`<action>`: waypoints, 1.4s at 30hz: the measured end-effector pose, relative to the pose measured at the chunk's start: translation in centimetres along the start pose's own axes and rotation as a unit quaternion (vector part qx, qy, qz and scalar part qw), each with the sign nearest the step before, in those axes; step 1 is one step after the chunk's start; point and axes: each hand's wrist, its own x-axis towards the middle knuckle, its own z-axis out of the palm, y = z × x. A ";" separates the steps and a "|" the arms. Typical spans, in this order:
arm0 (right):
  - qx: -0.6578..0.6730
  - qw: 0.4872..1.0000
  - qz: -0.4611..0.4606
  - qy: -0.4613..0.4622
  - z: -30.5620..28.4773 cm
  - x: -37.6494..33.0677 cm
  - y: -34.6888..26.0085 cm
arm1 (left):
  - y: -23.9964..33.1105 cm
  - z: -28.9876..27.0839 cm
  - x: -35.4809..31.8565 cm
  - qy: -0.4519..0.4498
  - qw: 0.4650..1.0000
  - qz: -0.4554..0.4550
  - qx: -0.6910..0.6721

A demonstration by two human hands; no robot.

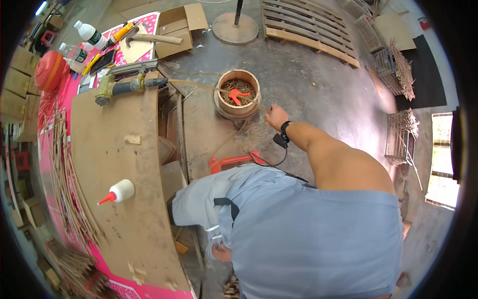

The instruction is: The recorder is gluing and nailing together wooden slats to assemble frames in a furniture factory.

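Gry floor [308, 82], wd pallet [312, 48], brt window [443, 164] R, pink-topped tbl [160, 292] L

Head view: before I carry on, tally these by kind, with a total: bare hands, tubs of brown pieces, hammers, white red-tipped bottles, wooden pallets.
Bare hands: 2 (right hand, left hand)
Tub of brown pieces: 1
Hammer: 1
White red-tipped bottle: 1
Wooden pallet: 1
Total: 6

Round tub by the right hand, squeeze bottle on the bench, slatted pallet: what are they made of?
Round tub: probably wood, maybe cardboard; tan, matte-looking, with a thick pale rim.
Squeeze bottle: likely plastic; smooth white body, red tapered nozzle.
Slatted pallet: wood, apparently unfinished; weathered grey-brown boards, paler edge plank.
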 end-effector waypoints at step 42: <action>0.183 0.810 0.266 0.489 -37.0 5.3 8.5 | 3.9 1.2 0.8 0.041 0.985 -0.165 0.024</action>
